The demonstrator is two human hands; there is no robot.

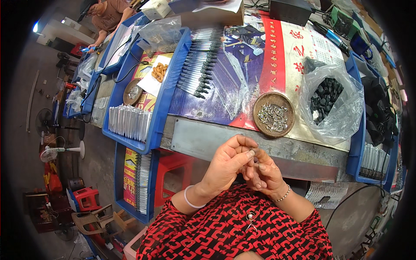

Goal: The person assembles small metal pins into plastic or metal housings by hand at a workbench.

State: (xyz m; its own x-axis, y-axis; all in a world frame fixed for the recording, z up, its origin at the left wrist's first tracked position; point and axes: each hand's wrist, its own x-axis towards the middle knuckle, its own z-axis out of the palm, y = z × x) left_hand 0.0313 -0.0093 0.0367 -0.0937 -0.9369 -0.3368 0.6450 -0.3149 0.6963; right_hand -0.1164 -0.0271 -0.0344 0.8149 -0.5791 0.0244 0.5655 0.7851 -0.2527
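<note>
My left hand [230,159] and my right hand [268,173] meet in front of my chest, just off the bench's front edge. Both have thumb and fingers pinched together, the fingertips touching or nearly so. Whatever lies between them is too small or too hidden to name. Beyond my right hand sits a round brown bowl [257,118] with many small shiny metal pins [274,117]. Right of it, a clear plastic bag [348,120] gapes over a heap of small black parts [327,94]. Thin rods with black ends [199,71] lie in a row at the far left of the bench.
A blue tray [185,52] on the left holds upright silvery strips [130,123], a small bowl [128,99] and brown twisted snacks [159,72]. Another blue tray [353,156] stands at the right. A red stool [173,167] is below the bench. Another person [110,17] works far left.
</note>
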